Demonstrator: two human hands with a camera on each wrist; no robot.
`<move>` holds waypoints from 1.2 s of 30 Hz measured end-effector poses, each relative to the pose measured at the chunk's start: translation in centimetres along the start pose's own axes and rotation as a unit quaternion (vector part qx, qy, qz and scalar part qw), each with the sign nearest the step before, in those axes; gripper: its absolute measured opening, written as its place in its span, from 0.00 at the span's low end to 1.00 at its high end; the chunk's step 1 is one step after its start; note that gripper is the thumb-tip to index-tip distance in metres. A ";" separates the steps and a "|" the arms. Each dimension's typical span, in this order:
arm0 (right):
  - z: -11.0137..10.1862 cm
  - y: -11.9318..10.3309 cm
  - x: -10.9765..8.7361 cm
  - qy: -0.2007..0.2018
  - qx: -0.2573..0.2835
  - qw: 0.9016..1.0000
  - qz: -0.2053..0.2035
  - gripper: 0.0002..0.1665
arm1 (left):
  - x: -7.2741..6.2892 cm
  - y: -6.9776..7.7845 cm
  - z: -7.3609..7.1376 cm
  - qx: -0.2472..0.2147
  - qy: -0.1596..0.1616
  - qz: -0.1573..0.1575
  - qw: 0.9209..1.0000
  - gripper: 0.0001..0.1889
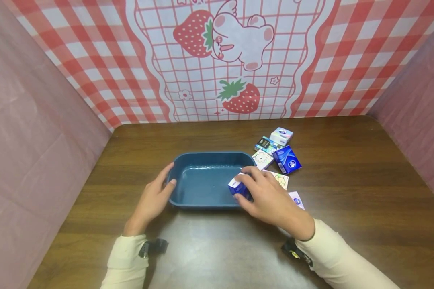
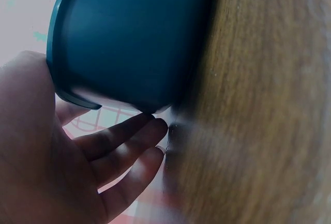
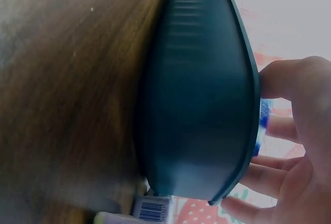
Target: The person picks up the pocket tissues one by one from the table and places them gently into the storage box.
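Note:
A dark teal plastic bin (image 1: 213, 186) stands on the table, its inner floor bare on the left and middle. My left hand (image 1: 153, 198) holds the bin's left end, thumb at the rim and other fingers along the outside. The left wrist view shows those fingers (image 2: 137, 141) beside the outer wall. Over the bin's right end, my right hand (image 1: 265, 194) grips a small blue-and-white tissue pack (image 1: 236, 184) between thumb and fingers. Part of that pack is covered by the hand. In the right wrist view, the blue pack (image 3: 262, 120) shows just past the rim.
Right of the bin lie several similar packs: a dark blue one (image 1: 288, 159), a pastel one (image 1: 281, 136), a black-and-blue one (image 1: 267, 145) and a white one with a line drawing (image 1: 263, 159). Two more, a yellowish one (image 1: 280, 180) and a lilac one (image 1: 296, 200), are partly hidden by my right hand.

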State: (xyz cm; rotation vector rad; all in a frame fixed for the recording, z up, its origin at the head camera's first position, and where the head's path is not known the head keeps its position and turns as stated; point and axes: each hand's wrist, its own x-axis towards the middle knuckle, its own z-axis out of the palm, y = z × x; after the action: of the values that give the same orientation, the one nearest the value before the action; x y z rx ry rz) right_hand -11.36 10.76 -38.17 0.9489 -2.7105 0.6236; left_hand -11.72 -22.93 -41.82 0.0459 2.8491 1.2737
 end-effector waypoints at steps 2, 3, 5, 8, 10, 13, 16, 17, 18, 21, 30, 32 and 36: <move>0.1 0.0 0.0 0.001 -0.005 1.000 -0.007 0.25 | 0.0 0.0 0.0 -0.001 0.000 0.000 1.000 0.29; 0.1 0.1 0.0 0.001 -0.007 1.000 -0.009 0.24 | 0.0 0.0 0.0 -0.002 0.000 0.001 1.000 0.29; 0.0 0.1 0.0 0.003 -0.010 1.000 -0.010 0.23 | 0.0 0.1 -0.1 -0.003 0.001 0.002 1.000 0.29; -0.1 0.1 0.0 0.002 -0.007 1.000 -0.008 0.22 | 0.1 0.1 -0.1 -0.005 0.002 0.004 1.000 0.29; -0.2 0.1 0.1 0.002 -0.005 1.000 -0.006 0.21 | 0.1 0.1 -0.1 -0.006 0.002 0.005 1.000 0.29; -0.2 0.1 0.1 0.001 -0.002 1.000 -0.004 0.22 | 0.1 0.1 -0.1 -0.007 0.001 0.006 1.000 0.29; -0.3 0.1 0.1 0.005 -0.002 1.000 -0.005 0.22 | 0.1 0.1 -0.1 -0.007 0.001 0.007 1.000 0.29; -0.3 0.1 0.0 0.007 -0.001 1.000 -0.006 0.22 | 0.1 0.1 -0.1 -0.007 0.002 0.007 1.000 0.29; -0.3 0.1 0.0 0.009 0.000 1.000 -0.007 0.22 | 0.1 0.1 -0.1 -0.007 0.002 0.008 1.000 0.29; -0.3 0.3 -0.2 0.017 0.002 1.000 -0.009 0.22 | 0.1 0.1 -0.1 -0.007 0.003 0.007 1.000 0.29; -0.7 0.5 -1.3 0.026 0.001 1.000 -0.006 0.21 | -0.2 0.3 -0.2 -0.001 -0.005 -0.001 1.000 0.29; -0.8 0.5 -1.5 0.030 -0.004 1.000 -0.006 0.21 | -0.2 0.2 -0.2 -0.002 -0.006 -0.001 1.000 0.29; -1.1 0.6 -1.9 0.045 -0.015 0.999 -0.009 0.20 | -0.2 0.0 -0.1 -0.004 -0.004 0.002 1.000 0.29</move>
State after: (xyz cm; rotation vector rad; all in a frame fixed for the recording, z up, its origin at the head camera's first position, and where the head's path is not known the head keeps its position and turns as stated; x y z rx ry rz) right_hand -10.25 12.72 -38.04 0.9146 -2.6208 0.6045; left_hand -11.47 -23.01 -41.75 0.0564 2.8392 1.2829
